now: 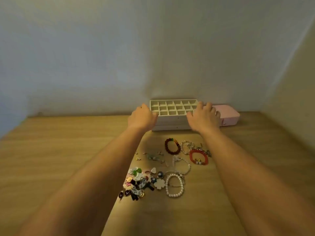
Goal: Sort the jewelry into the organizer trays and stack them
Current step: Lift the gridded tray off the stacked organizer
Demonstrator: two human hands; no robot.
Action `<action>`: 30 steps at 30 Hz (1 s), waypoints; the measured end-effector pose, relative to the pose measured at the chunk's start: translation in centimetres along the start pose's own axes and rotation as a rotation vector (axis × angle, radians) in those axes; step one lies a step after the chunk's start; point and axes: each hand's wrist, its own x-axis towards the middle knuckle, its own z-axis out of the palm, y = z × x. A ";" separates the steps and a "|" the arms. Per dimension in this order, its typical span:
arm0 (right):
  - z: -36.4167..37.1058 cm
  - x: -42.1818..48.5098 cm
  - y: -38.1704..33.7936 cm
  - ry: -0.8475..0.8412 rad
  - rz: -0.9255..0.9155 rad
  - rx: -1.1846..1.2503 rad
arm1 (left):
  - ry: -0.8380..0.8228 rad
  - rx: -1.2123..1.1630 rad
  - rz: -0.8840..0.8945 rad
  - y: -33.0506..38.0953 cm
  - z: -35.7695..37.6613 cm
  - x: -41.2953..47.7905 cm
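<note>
A white stack of organizer trays (pixel 172 120) stands at the back of the wooden table, its top tray divided into several small empty cells. My left hand (pixel 142 116) grips the stack's left end and my right hand (pixel 202 117) grips its right end, fingers curled over the top rim. In front of the stack loose jewelry lies on the table: a dark red bead bracelet (pixel 172 145), an orange-red bracelet (pixel 198 157), a white pearl bracelet (pixel 175 185), small earrings (pixel 153 155) and a heap of coloured charms (pixel 136 182).
A pink box (pixel 227 116) sits right behind the trays, against the wall. The wooden table (pixel 68 150) stretches left and right of the jewelry. A grey wall closes the back, and a second wall rises at the right.
</note>
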 end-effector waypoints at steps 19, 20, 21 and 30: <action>-0.4 -1.5 -2.3 0.181 0.080 0.451 | 0.173 -0.352 -0.176 -1.3 -1.3 0.1; -1.0 -2.1 -2.6 0.159 0.105 0.493 | 0.171 -0.379 -0.184 -1.9 -2.1 -0.7; -1.7 -2.6 -3.0 0.123 0.133 0.529 | 0.169 -0.393 -0.185 -2.4 -2.9 -1.4; -5.6 -12.1 -4.4 -0.063 0.099 0.731 | 0.138 -0.191 -0.162 -8.2 -10.6 -12.8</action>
